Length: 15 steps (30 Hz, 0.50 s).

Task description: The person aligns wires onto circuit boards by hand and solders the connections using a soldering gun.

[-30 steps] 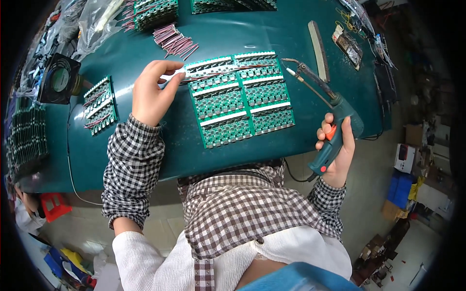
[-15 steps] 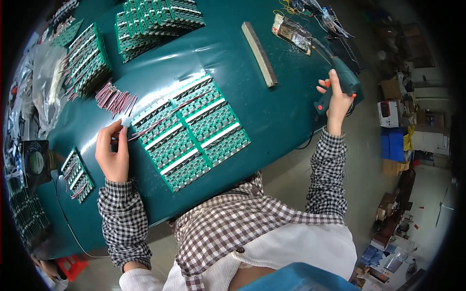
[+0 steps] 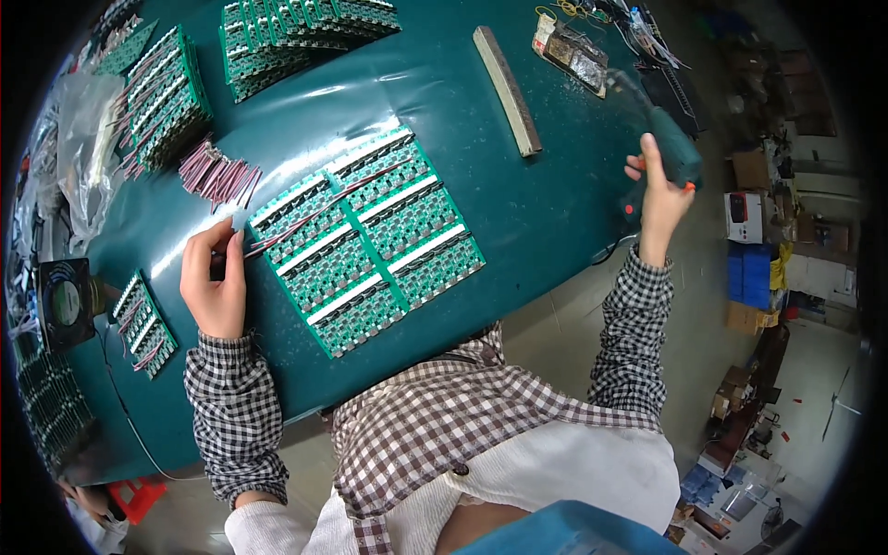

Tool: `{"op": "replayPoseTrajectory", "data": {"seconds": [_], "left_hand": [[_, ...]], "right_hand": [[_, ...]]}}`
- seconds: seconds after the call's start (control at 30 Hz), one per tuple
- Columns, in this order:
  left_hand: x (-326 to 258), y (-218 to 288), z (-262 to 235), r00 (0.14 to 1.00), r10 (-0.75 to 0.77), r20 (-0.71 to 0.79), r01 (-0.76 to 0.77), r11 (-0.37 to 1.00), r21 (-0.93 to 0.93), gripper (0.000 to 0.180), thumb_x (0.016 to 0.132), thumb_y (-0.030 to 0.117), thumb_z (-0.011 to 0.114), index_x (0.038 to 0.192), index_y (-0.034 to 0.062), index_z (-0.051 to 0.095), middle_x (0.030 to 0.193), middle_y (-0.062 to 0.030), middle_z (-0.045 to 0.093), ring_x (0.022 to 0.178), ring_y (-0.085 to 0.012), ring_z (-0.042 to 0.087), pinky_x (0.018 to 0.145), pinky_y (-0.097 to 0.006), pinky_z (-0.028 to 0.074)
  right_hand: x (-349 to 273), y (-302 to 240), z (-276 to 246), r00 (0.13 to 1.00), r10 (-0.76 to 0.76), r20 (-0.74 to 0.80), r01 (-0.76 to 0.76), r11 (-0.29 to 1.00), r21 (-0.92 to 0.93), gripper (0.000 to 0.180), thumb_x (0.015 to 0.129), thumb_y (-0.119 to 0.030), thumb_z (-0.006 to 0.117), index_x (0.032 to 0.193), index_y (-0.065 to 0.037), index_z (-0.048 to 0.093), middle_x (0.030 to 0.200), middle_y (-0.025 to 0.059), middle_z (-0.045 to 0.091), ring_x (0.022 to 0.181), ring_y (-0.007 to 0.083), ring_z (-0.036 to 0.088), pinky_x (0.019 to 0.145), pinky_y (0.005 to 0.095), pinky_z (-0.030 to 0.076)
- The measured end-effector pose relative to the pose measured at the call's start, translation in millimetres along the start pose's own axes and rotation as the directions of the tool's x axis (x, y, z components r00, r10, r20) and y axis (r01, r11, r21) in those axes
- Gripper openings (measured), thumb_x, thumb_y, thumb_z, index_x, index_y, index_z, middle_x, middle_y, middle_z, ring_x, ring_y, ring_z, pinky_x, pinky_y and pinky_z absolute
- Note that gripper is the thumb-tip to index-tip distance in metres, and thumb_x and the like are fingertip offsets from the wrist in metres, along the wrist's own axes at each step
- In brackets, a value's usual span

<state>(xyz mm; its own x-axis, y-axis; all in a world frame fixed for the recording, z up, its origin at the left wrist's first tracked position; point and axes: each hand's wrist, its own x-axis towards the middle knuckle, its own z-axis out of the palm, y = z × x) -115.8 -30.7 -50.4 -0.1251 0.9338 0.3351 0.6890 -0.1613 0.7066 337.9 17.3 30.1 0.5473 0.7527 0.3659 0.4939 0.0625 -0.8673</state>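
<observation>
My left hand (image 3: 213, 282) pinches thin red and black wires (image 3: 291, 229) near a small white end at the fingertips. The wires stretch across the upper rows of a green circuit board panel (image 3: 400, 294), which lies flat on the table. Off to the right, my right hand (image 3: 662, 208) is wrapped round a dark green soldering gun (image 3: 678, 148), its thumb raised along the body. The gun's tip is blurred and lies beside the right end of a worn, residue-covered block (image 3: 572, 55). A pile of short red and black wires (image 3: 220, 178) rests beyond my left hand.
Stacks of circuit boards (image 3: 166, 102) stand at the far left and far middle. A long grey bar (image 3: 507, 91) lies right of the panel. Farther left are a small wired board (image 3: 143, 324), a black fan (image 3: 67, 305) and clear plastic bags (image 3: 88, 139). The table (image 3: 518, 240) is green.
The view has shifted slightly. My right hand and the soldering gun have moved a little to the right, and the tip has come off the block's end. My left hand keeps its pinch on the wires.
</observation>
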Motion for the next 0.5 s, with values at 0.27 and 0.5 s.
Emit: {"op": "replayPoseTrajectory", "data": {"seconds": [0.27, 0.5], "left_hand": [[6, -7, -4, 0.994, 0.048, -0.098, -0.047, 0.999, 0.008, 0.016, 0.078, 0.005, 0.066, 0.093, 0.0016, 0.063, 0.084, -0.009, 0.061, 0.076, -0.0186, 0.06, 0.066, -0.028, 0.047], [31, 5, 6, 0.999, 0.047, 0.005, -0.047, 0.998, 0.037, 0.014, 0.078, 0.01, 0.065, 0.091, 0.0043, 0.064, 0.086, -0.0045, 0.061, 0.073, -0.0148, 0.058, 0.063, -0.027, 0.045]], "right_hand": [[-17, -29, 2, 0.987, -0.122, -0.106, 0.119, 0.992, -0.036, 0.028, 0.085, -0.014, 0.063, 0.101, 0.009, 0.061, 0.088, 0.0159, 0.063, 0.072, 0.022, 0.066, 0.059, 0.0289, 0.056], [-29, -19, 0, 0.987, -0.161, 0.004, 0.16, 0.983, 0.088, 0.022, 0.085, -0.009, 0.06, 0.097, 0.01, 0.062, 0.091, 0.0171, 0.063, 0.077, 0.0259, 0.066, 0.062, 0.032, 0.057]]}}
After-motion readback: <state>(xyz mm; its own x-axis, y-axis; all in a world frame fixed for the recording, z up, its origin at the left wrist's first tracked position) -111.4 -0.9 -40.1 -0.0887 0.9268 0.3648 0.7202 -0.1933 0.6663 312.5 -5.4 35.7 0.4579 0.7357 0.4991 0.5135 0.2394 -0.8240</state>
